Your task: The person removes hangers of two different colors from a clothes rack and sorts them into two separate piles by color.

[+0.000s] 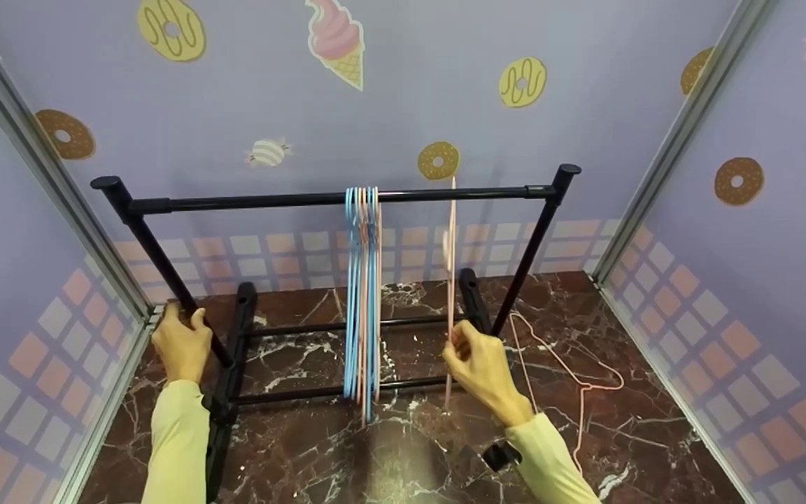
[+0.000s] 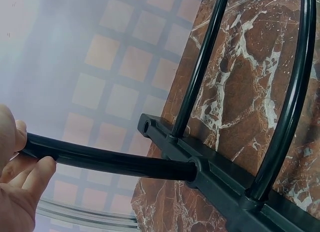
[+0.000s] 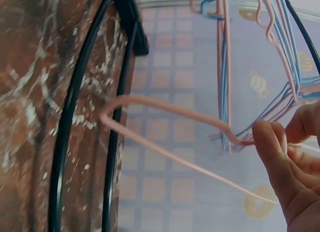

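A pink clothes hanger (image 1: 451, 280) is pinched between the thumb and fingers of my right hand (image 1: 480, 367). It stands edge-on in the head view, and its top overlaps the rack's top rail (image 1: 263, 201). In the right wrist view my right hand (image 3: 295, 157) grips the hanger (image 3: 175, 112) near a bend in its wire. My left hand (image 1: 182, 343) holds the left post of the black clothes rack (image 1: 158, 255), with fingers (image 2: 42, 174) curled at the tube. Several blue and pink hangers (image 1: 363, 315) hang bunched near the rail's middle.
Another pink hanger (image 1: 588, 386) lies on the brown marbled surface (image 1: 627, 434), right of the rack. A small black object (image 1: 501, 456) sits by the right sleeve. Patterned purple walls (image 1: 403, 91) enclose the back and both sides.
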Available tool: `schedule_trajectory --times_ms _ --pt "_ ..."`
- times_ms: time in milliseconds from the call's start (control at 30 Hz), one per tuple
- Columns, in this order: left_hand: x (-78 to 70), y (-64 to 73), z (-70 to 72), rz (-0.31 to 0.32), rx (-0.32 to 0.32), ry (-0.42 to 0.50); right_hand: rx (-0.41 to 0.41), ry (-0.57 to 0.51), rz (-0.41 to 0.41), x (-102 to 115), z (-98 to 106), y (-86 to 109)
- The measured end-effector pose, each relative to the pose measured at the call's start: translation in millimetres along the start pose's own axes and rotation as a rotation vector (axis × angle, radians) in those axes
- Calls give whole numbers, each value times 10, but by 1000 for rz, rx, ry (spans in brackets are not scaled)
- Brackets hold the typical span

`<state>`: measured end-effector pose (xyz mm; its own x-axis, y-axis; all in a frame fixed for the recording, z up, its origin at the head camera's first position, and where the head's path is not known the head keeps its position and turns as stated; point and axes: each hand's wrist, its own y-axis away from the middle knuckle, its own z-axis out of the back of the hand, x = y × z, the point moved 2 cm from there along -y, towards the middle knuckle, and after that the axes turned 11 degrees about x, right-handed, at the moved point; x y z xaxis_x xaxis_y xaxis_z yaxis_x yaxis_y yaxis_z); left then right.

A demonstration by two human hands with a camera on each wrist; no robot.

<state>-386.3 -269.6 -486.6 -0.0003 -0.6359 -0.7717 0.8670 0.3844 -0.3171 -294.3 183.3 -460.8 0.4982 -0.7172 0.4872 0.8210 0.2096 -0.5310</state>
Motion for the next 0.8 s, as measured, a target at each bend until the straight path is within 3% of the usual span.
schedule_trajectory --times_ms 200,367,600,800 --pt "-8 10 6 -2 0 2 0 19 49 -177 99 274" --pt "-10 13 -4 -5 4 0 -21 37 41 -353 205 541" --pt "-6 -8 -13 -8 -5 -3 -56 86 -40 -627 338 910" --pt "8 -14 -22 -6 -5 -17 -55 17 -184 -834 386 1180"
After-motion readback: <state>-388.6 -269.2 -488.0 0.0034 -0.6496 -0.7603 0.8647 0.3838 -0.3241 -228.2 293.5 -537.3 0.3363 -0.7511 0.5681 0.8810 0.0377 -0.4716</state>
